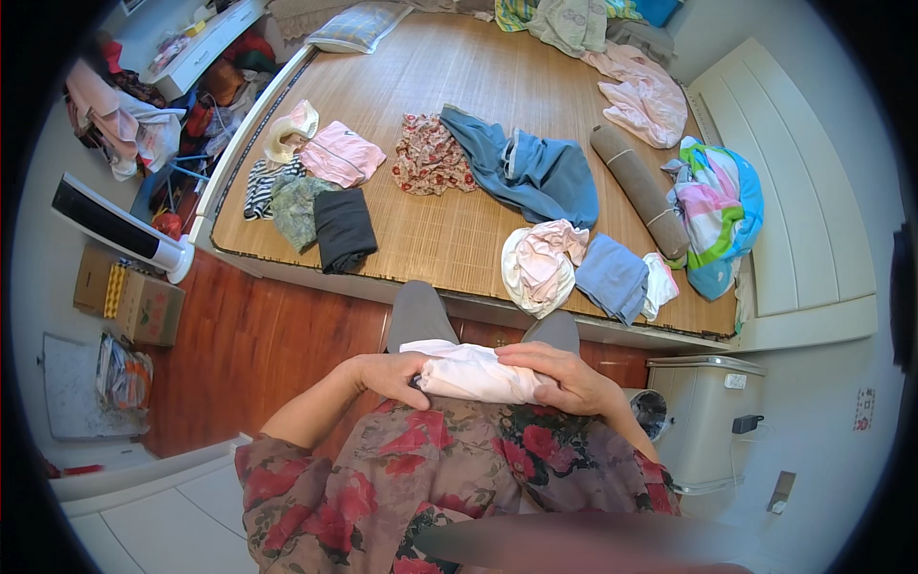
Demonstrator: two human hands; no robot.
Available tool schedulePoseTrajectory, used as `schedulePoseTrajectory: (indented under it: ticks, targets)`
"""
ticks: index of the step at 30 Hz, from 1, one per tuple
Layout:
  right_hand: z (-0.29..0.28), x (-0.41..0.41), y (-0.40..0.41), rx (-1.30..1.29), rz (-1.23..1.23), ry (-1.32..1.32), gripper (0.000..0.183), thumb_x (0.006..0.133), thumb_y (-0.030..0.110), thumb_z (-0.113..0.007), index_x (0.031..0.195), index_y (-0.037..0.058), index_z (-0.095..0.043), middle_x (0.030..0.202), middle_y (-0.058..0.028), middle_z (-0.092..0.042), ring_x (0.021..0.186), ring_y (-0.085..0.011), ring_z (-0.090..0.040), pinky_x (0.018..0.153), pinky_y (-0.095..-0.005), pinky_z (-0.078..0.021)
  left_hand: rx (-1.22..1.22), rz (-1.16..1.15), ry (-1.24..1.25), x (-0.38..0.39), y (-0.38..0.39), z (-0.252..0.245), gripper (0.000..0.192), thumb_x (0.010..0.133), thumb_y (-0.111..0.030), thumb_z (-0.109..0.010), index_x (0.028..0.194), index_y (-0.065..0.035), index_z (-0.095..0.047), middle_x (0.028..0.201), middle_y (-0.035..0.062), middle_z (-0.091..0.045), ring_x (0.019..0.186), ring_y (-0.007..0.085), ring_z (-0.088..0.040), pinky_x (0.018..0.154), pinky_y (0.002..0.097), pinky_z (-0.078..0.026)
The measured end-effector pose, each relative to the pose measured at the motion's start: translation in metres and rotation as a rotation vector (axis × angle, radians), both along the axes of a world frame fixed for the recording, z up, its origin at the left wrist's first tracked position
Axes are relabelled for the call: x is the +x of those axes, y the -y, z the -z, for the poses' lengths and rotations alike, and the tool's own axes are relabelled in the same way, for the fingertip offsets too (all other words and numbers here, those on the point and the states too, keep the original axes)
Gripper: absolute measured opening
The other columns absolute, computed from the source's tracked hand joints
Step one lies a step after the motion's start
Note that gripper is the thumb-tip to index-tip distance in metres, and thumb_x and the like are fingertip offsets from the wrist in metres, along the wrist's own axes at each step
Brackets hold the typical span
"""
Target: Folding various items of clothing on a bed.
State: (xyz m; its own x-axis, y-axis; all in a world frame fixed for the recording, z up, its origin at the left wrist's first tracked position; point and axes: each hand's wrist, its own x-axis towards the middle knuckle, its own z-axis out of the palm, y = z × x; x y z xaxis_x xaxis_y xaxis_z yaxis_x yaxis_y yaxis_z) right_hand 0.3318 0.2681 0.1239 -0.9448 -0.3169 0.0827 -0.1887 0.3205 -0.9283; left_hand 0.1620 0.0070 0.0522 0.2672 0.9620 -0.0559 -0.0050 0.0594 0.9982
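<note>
A folded white cloth garment [473, 373] is held against the front of my body, above my thighs. My left hand [391, 377] grips its left end, the thumb lying along the near side. Over the right end curls my right hand [563, 373], fingers on top. Before me on the mat-covered bed, closest to my knees, lie a white hat [513, 280] with pale pink cloth [549, 255] in it, a folded blue garment [613, 276] and a small white cloth [658, 287]. A folded black garment [346, 229] lies at the bed's near edge on the left.
Farther back on the bed mat [445, 72] are blue trousers [531, 168], a floral garment [434, 154], a pink shirt [343, 154], a brown bolster [638, 190] and a colourful quilt [721, 208]. A tower fan [118, 226] stands left; a beige bin [706, 416] stands right.
</note>
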Motion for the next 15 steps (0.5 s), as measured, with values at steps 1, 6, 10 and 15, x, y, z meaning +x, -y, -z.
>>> schedulePoseTrajectory:
  ticks: [1,6,10,15]
  targets:
    - [0.001,-0.001,-0.001,0.010,-0.044,-0.026,0.053,0.082,0.025,-0.063,0.127,0.0025,-0.047,0.123,-0.0172,-0.054,0.116,-0.0319,-0.050,0.097,-0.0367,-0.0382,0.000,0.001,0.000,0.001,-0.001,-0.002,0.054,0.089,-0.026,-0.054,0.134,0.0000,-0.040,0.138,0.0130,-0.041,0.129,0.0238,-0.035,0.108,0.0346,-0.023]
    - [0.000,0.003,-0.004,0.095,-0.072,0.026,0.062,0.081,0.027,-0.065,0.133,0.0042,-0.041,0.117,-0.0161,-0.056,0.109,-0.0271,-0.054,0.093,-0.0350,-0.0409,-0.130,-0.133,0.047,0.008,-0.006,-0.004,0.056,0.089,-0.029,-0.057,0.134,0.0010,-0.039,0.137,0.0113,-0.041,0.127,0.0207,-0.036,0.107,0.0340,-0.024]
    - [0.010,0.003,-0.005,-0.067,0.132,0.314,0.051,0.080,0.015,-0.063,0.127,0.0036,-0.046,0.109,-0.0110,-0.059,0.095,-0.0183,-0.057,0.083,-0.0299,-0.0448,-0.204,-0.258,0.146,0.015,-0.011,-0.012,0.051,0.091,-0.026,-0.054,0.132,0.0015,-0.041,0.133,0.0103,-0.046,0.122,0.0190,-0.041,0.104,0.0338,-0.029]
    - [0.012,-0.002,-0.007,-0.279,0.380,0.229,0.040,0.083,0.011,-0.060,0.120,-0.0002,-0.051,0.109,-0.0066,-0.058,0.097,-0.0141,-0.055,0.085,-0.0277,-0.0437,-0.108,-0.542,0.055,0.018,-0.021,-0.031,0.040,0.095,-0.029,-0.048,0.121,0.0014,-0.051,0.110,0.0069,-0.059,0.102,0.0139,-0.052,0.090,0.0298,-0.041]
